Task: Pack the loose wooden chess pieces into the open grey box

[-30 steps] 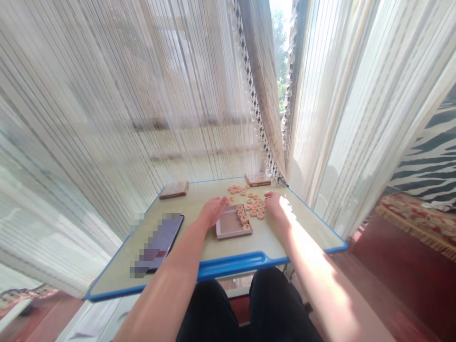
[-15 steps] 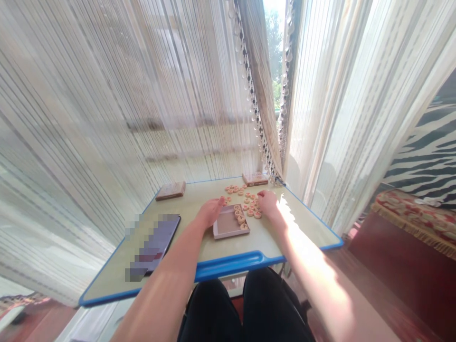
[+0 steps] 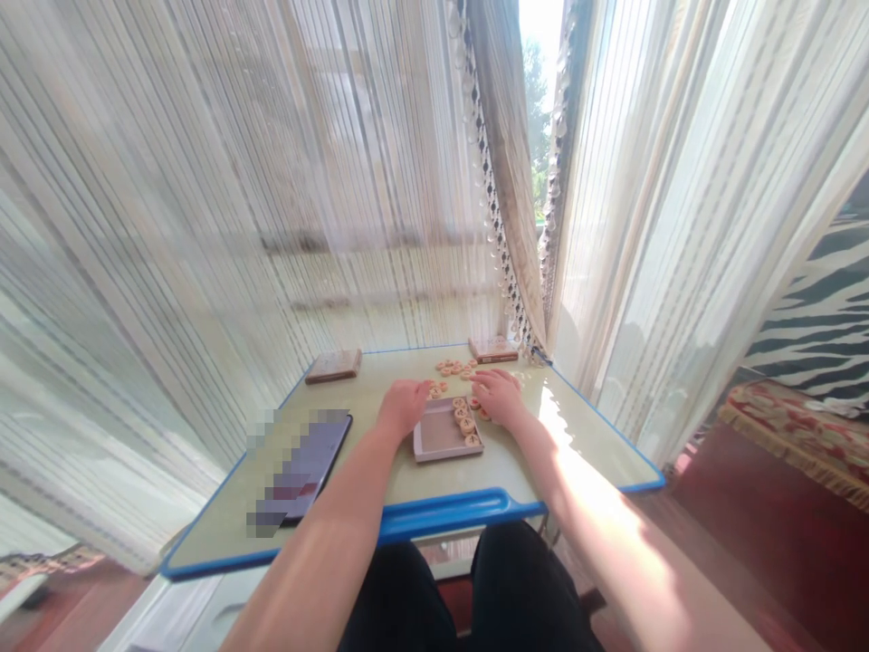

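My left hand (image 3: 403,407) lies at the far left corner of a shallow open box (image 3: 438,435). Its fingers reach toward a few small round wooden game pieces (image 3: 438,388) just beyond the box; whether the fingertips touch them is hard to see. Inside the box, several discs with dark characters (image 3: 464,420) form a column along the right wall. My right hand (image 3: 498,397) is spread over loose red-marked discs (image 3: 479,409) to the right of the box and hides part of them. More discs (image 3: 454,368) lie farther back on the table.
The pale table (image 3: 370,471) has a blue rim with a molded trough (image 3: 448,512) at the front. A tablet (image 3: 309,462), partly pixelated, lies on the left. Two flat boxes stand at the back, one left (image 3: 334,365) and one right (image 3: 493,349). String curtains hang behind.
My right hand has moved left and now covers the loose discs beside the box. My left hand stays by the box corner. The view has shifted slightly.
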The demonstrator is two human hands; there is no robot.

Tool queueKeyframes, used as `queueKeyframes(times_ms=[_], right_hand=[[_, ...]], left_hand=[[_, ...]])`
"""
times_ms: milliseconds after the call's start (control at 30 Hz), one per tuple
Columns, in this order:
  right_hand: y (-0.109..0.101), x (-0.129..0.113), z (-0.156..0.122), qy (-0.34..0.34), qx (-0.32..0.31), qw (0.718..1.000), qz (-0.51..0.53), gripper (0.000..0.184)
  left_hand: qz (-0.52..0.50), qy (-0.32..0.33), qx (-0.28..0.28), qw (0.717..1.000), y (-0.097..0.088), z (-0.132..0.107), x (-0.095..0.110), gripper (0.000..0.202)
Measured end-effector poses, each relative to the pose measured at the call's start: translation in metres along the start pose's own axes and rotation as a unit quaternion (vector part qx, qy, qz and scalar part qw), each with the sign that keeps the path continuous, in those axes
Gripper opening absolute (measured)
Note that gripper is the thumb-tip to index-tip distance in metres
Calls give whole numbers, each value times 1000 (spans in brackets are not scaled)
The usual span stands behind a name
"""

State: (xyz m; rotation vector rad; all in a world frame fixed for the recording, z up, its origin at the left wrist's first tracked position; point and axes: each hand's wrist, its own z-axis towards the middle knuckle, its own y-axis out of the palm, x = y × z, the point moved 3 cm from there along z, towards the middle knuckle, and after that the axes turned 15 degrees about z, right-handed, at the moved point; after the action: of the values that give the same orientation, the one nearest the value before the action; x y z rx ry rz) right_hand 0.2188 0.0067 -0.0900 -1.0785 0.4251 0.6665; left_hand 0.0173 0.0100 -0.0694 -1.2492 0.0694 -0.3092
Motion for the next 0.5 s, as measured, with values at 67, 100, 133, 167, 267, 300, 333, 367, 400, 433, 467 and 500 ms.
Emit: queueKeyframes(times_ms=[67, 100, 133, 167, 267, 300, 333, 367, 400, 433, 467, 500], right_hand=[[0, 3, 0, 20, 4, 1000, -3, 33], [1, 4, 0, 27, 3, 1000, -4, 33], [2, 5, 0, 29, -1, 1000, -4, 33], [2, 5, 0, 29, -4, 1000, -2, 33], [3, 6, 0, 29, -6, 1000, 1, 34], [2, 6, 0, 29, -4, 1000, 0, 34], [2, 5, 0, 29, -2, 1000, -1, 34], [2, 5, 0, 29, 0, 1000, -3, 34], [1, 5, 0, 28, 1, 1000, -4, 34], [1, 5, 0, 28, 0, 1000, -5, 35], [1, 5, 0, 28, -3, 1000, -6, 35], [1, 5, 0, 30, -6, 1000, -6, 35]], left_hand=[[30, 15, 15, 999, -2, -1, -1, 44], [39, 24, 18, 999, -2, -1, -2, 37], [41, 29, 15, 999, -2, -1, -3, 31], [37, 34, 12, 999, -1, -1, -4, 27], [14, 53, 6, 998, 3, 0, -5, 24], [6, 60, 3, 998, 4, 0, -5, 24], [-2, 67, 0, 998, 5, 0, -5, 24], [-10, 74, -4, 997, 6, -1, -4, 25], [-18, 79, -8, 997, 6, -1, -4, 25], [-25, 83, -12, 996, 7, -1, -4, 26], [-30, 84, -16, 996, 7, -2, -4, 26], [-33, 84, -20, 996, 7, -2, -4, 27]])
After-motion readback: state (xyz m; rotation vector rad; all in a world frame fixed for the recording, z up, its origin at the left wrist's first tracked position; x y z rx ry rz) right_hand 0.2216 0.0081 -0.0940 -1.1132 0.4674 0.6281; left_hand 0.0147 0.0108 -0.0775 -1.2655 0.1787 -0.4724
